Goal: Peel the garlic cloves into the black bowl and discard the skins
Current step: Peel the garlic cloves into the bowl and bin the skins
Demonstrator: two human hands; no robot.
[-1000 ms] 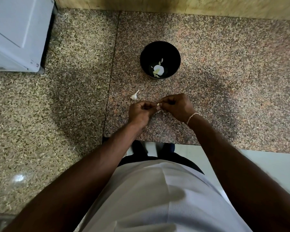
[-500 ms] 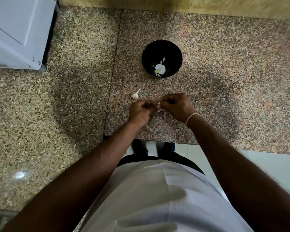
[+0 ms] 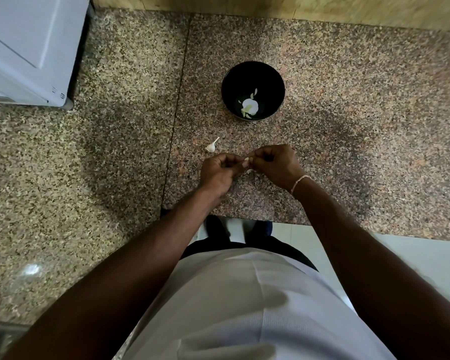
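My left hand and my right hand meet just above the granite counter, their fingertips pinching one small white garlic clove between them. A scrap of skin lies on the counter just under the hands. The black bowl stands beyond the hands, holding white garlic pieces. A garlic stem piece lies on the counter to the left of the hands.
A white appliance stands at the back left of the counter. A wall runs along the far edge. The counter's front edge is close behind my wrists, with the floor below.
Both hands stay together on the clove; the fingertips have shifted slightly. The view has drifted a little.
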